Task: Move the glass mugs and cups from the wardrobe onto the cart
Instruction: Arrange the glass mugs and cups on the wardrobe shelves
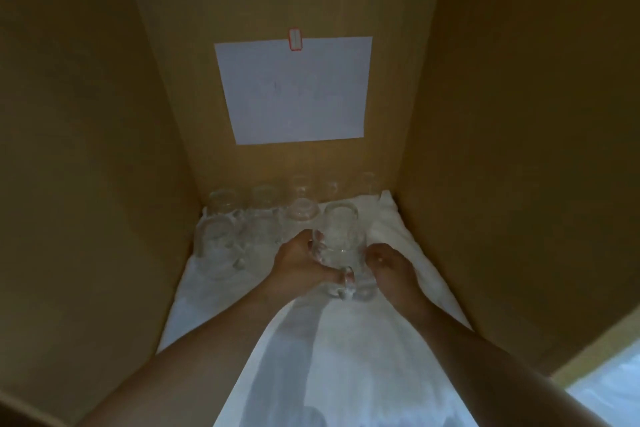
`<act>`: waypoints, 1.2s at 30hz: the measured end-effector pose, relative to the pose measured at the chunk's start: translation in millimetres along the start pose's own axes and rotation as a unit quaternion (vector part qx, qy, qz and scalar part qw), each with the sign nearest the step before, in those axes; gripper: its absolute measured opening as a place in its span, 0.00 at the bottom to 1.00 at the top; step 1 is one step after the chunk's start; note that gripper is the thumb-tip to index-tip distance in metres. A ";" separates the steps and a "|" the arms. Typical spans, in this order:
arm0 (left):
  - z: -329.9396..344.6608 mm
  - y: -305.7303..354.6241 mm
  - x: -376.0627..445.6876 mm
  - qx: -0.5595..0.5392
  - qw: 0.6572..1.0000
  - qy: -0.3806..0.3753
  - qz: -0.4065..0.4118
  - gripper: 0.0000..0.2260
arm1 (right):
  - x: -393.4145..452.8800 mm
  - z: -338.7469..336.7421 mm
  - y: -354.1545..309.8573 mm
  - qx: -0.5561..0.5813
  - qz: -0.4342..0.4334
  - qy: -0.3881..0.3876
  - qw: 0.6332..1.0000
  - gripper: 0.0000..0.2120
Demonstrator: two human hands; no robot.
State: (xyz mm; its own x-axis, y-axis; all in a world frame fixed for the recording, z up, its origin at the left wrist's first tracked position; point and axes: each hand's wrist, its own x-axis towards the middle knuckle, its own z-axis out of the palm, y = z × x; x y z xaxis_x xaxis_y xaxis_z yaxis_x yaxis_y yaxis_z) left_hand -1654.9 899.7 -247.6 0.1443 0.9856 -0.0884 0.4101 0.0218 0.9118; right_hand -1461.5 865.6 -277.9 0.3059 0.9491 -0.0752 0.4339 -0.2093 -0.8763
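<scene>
1. Our left hand (299, 258) has its fingers curled round the left side of a glass mug (341, 239), with the thumb near the mug's base.
2. Our right hand (389, 262) sits just beside the mug's right side, fingers bent inward; whether they press the glass or only graze it, we cannot tell (the light is dim).
3. The mug stands upright between the two hands, on the white cloth (346, 340) that lines the wardrobe (485, 149) floor.
4. A second clear piece (349, 282) lies just in front of the mug, near both wrists; its shape is too blurred to name.
5. More glasses (242, 218) stand in rows to the left and behind, against the back wall.
6. A white sheet (294, 90) is stuck to the back wall above them.
</scene>
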 end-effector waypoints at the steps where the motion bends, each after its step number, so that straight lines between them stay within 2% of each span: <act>1: 2.1 6.7 -0.3 -0.024 1.000 -0.001 0.007 0.37 | -5.9 -4.2 -4.8 0.079 0.030 -0.028 0.996 0.10; 3: 6.8 20.7 -2.5 -0.083 0.996 -0.020 0.024 0.35 | -16.9 -14.3 -9.5 0.225 0.101 -0.095 0.964 0.19; 5: 10.0 32.0 -3.8 -0.122 0.990 -0.043 0.049 0.33 | -22.2 -21.8 -8.2 0.352 0.150 -0.187 0.905 0.30; 8: 17.9 44.4 -6.5 -0.138 0.986 -0.063 0.066 0.35 | -27.9 -33.4 -10.2 0.488 0.150 -0.250 0.823 0.34; 11: 18.7 43.0 -7.3 -0.093 0.992 -0.066 0.055 0.37 | -30.2 -42.0 -15.9 0.549 0.124 -0.233 0.793 0.29; 13: 14.3 34.8 -7.1 -0.016 0.995 -0.069 0.065 0.34 | -30.5 -47.2 -18.2 0.550 0.098 -0.222 0.799 0.27; 15: 8.1 25.7 -5.9 0.047 0.995 -0.057 0.067 0.34 | -29.5 -53.9 -21.9 0.506 0.074 -0.204 0.835 0.26; 17: 3.0 21.9 -3.7 0.108 0.991 -0.041 0.067 0.39 | -27.7 -60.1 -27.5 0.454 0.077 -0.167 0.872 0.31; 20: -2.2 21.7 -1.2 0.193 0.977 -0.036 0.083 0.42 | -22.4 -65.4 -31.1 0.296 0.094 -0.074 0.948 0.34; 24: -7.6 18.1 0.1 0.289 0.950 -0.027 0.117 0.38 | -10.3 -66.5 -37.7 0.104 0.043 0.007 0.994 0.44; 26: -9.6 15.2 0.9 0.334 0.934 -0.021 0.126 0.36 | -1.5 -64.8 -39.6 -0.050 0.012 0.040 0.998 0.47; 28: -11.5 10.9 1.9 0.362 0.923 -0.017 0.128 0.34 | 6.9 -61.4 -39.5 -0.162 -0.010 0.052 0.985 0.49; 33: -15.9 0.9 8.0 0.407 0.905 -0.023 0.125 0.30 | 26.2 -49.8 -43.3 -0.287 -0.043 0.062 0.955 0.52; 36: -18.2 -1.7 14.2 0.417 0.899 -0.025 0.131 0.27 | 35.7 -41.7 -47.3 -0.322 -0.051 0.063 0.943 0.52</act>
State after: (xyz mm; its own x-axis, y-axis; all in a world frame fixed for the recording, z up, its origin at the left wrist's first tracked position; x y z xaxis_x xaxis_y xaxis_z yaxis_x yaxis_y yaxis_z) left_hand -1670.0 916.7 -243.1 0.3661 0.9293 0.0493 0.8856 -0.3642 0.2881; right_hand -1435.8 899.6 -219.3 0.3145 0.9453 0.0865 0.8792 -0.2557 -0.4020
